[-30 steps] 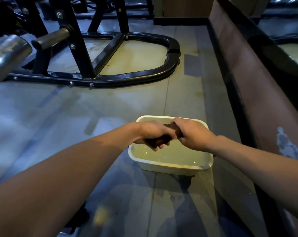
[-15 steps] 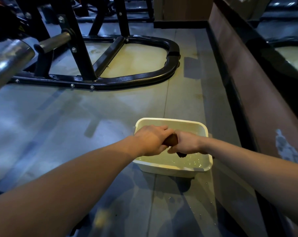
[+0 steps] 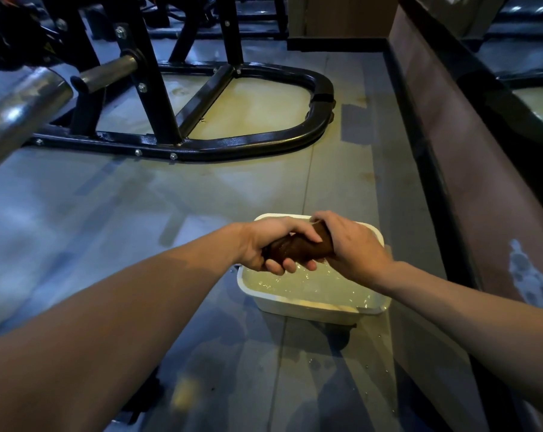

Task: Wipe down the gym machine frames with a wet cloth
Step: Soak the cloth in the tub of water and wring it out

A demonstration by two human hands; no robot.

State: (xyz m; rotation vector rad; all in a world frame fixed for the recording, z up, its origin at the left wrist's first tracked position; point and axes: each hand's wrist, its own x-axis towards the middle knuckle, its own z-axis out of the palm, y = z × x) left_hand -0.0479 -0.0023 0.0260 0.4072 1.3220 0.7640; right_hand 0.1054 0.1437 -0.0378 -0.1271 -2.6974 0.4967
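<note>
Cloth [image 3: 298,246], dark brown and rolled into a tight sausage, is held just above the white tub [image 3: 313,308] of water, w/ both hands wrapped round it. Left hand [image 3: 271,244] grips the left end, fingers curled under; right hand [image 3: 352,246] grips the right end from above, knuckles up. Hands touch each other at the cloth's middle. Water surface in the tub is rippled, w/ drops on the grey floor [image 3: 201,198] beside the tub (esp. on its right). Tub sits on the floor near a brown wall ledge [image 3: 469,169]. Black machine frame [image 3: 248,141] stands well apart, beyond the tub; chrome bar [image 3: 17,110] at far left.
</note>
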